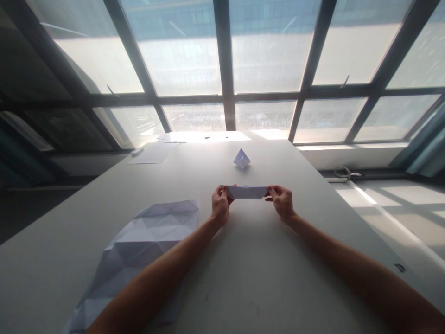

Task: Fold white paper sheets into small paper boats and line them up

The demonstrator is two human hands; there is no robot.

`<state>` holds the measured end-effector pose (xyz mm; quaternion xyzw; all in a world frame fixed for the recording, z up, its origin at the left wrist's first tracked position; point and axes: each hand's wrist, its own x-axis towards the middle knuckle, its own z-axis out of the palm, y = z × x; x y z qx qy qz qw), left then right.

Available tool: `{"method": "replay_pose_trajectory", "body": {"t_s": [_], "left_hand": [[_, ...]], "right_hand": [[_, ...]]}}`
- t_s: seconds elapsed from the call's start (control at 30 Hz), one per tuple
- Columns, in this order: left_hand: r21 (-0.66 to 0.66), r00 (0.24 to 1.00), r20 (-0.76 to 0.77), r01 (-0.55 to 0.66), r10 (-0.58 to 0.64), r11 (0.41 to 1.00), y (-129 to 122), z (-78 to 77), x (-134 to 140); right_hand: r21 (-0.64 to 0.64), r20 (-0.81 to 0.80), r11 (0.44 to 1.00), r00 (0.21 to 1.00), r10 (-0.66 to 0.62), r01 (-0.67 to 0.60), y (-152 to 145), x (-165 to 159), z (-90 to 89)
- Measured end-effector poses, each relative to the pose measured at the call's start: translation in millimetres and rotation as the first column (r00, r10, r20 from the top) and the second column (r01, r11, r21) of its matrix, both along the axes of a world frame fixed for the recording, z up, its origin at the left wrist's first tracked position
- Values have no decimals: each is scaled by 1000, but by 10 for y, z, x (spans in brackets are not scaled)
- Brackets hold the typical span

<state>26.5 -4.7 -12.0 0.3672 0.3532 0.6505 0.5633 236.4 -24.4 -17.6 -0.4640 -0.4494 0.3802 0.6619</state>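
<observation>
Pinching seemingly part-folded strip (248,192) mid-frame in left fingers (224,189) and right fingers (271,190); finished-looking model (242,159) just above, creased sheet (149,232) lower left!

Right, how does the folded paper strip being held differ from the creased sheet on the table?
Pose: the folded strip is held at its ends by the left grip and right grip, while the creased sheet lies on the table.
Form: the strip is folded narrow; the sheet is spread out, with many creases.
Size: the strip looks smaller than the sheet.
Both are pale paper.
</observation>
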Motion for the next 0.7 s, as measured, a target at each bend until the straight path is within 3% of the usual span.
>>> {"method": "replay_pose_trajectory", "body": {"t_s": [0.17, 0.3, 0.37, 0.57, 0.7], "left_hand": [[-48, 984, 86, 159, -154, 986, -14, 30, -14], [-34, 925, 99, 372, -368, 927, -55, 36, -10], [-15, 908, 81, 413, -411, 910, -79, 36, 1], [-41, 950, 123, 294, -288, 955, -51, 32, -11], [-52, 972, 130, 206, -198, 977, -28, 45, -28]], "right_hand": [[20, 2, 1000, 1000, 8, -8, -11, -22, 14], [25, -4, 999, 1000, 28, -27, -44, -48, 39], [26, -5, 998, 998, 56, -56, -66, -61, 52], [-24, 123, 977, 969, 215, -213, -125, -51, 72], [-123, 268, 916, 876, 402, -383, -134, -27, 76]]}}
